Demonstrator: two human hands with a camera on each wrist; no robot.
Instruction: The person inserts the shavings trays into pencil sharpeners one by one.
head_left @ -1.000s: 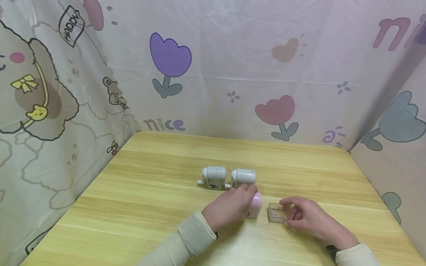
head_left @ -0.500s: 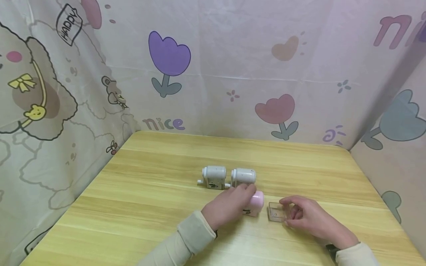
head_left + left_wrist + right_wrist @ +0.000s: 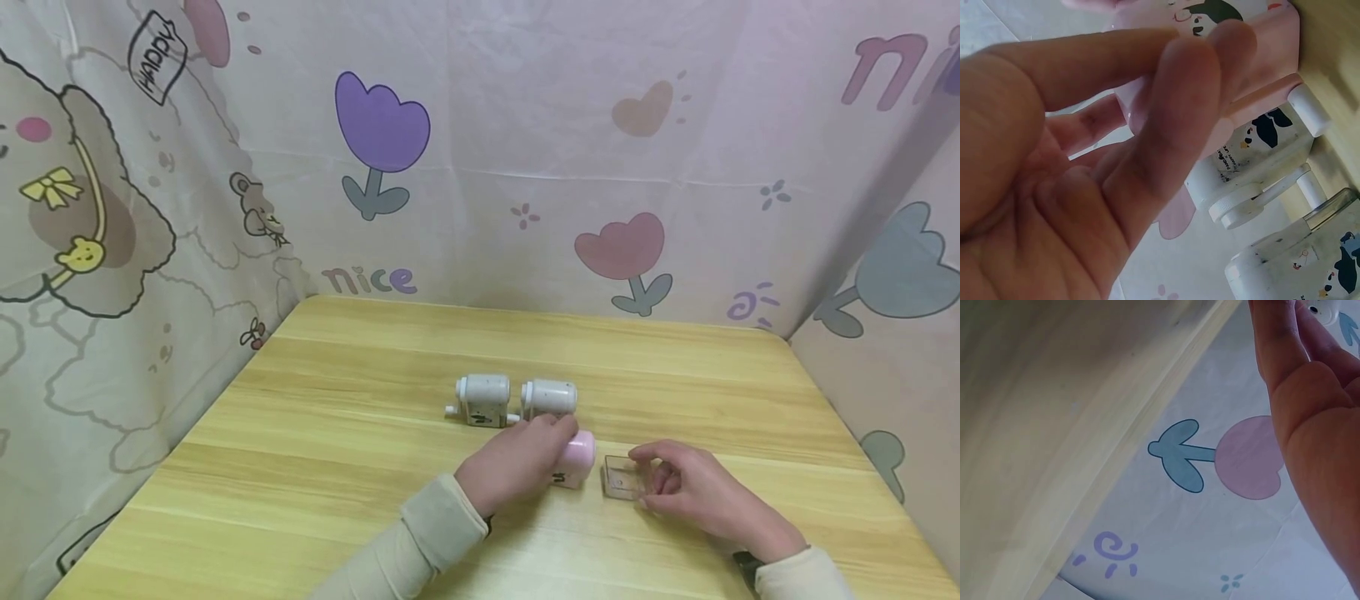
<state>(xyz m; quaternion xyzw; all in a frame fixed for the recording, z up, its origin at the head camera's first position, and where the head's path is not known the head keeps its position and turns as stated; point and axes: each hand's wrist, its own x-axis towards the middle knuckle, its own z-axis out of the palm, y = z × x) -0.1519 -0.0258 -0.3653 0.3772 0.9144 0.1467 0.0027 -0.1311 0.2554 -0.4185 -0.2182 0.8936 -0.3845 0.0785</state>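
Note:
Just left of the table's centre line my left hand point(image 3: 517, 462) grips a pink crank pencil sharpener point(image 3: 579, 454) from above. In the left wrist view that pink sharpener point(image 3: 1260, 53) shows a printed cartoon on its side and a crank with a white knob point(image 3: 1310, 111); fingers cover part of its body. To the right, my right hand point(image 3: 701, 492) pinches a small clear shavings drawer point(image 3: 621, 479) between thumb and fingers. A narrow gap separates drawer and sharpener. In the right wrist view the right hand point(image 3: 1316, 394) fills the upper right, and the drawer is out of sight.
Two whitish-grey crank sharpeners, one at left point(image 3: 486, 398) and one at right point(image 3: 553, 394), stand side by side behind my left hand, the right one partly covered by it. The wood-grain table point(image 3: 300, 467) ends at a printed cloth backdrop point(image 3: 495, 108).
The pink sharpener has turned and shifted slightly under my left hand, so more of its printed side shows. My right hand and the clear drawer have stayed nearly still.

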